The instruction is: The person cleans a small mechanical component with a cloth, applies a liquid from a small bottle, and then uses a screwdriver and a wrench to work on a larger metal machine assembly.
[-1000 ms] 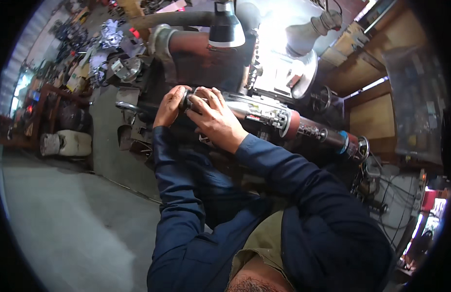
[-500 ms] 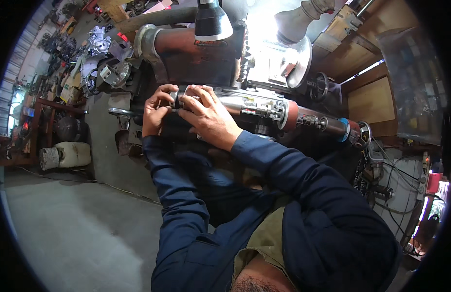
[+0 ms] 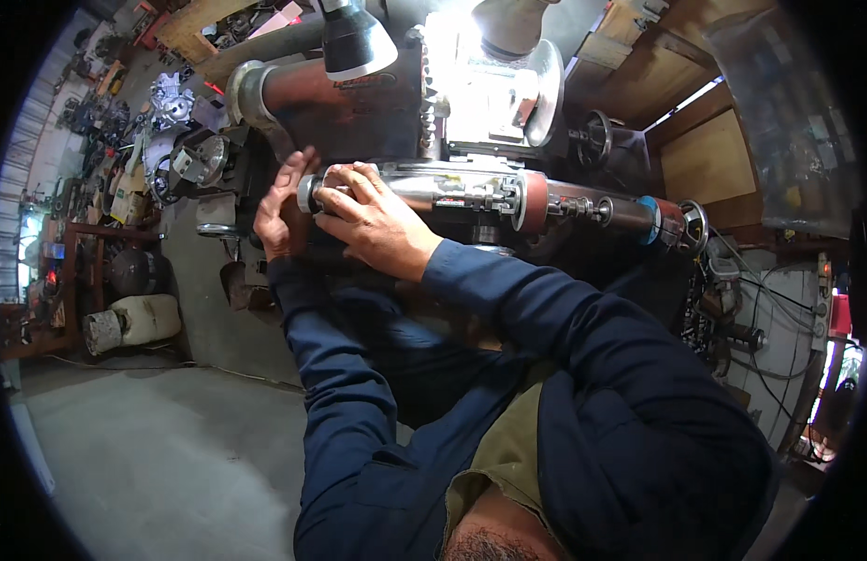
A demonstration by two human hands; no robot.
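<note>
A long shiny metal cylinder lies crosswise in front of me on a workshop machine. My right hand is wrapped over its left part, thumb and fingers curled around the metal. A round metal end piece shows at the cylinder's left end. Just left of that end, my left hand is raised with its fingers stretched out, slightly blurred, and nothing is seen in it. Farther right on the same line are a red flanged disc, a shaft with a blue band and a handwheel.
A black lamp and a bright lamp hang over the machine. Behind stands a reddish metal housing, with a large metal wheel to its right. Machine parts crowd the left, near a pale plastic jug. Cables hang at right.
My left hand has let go of the cylinder's left end, and its fingers have straightened. My right hand keeps its grip. The whole view has shifted a little.
</note>
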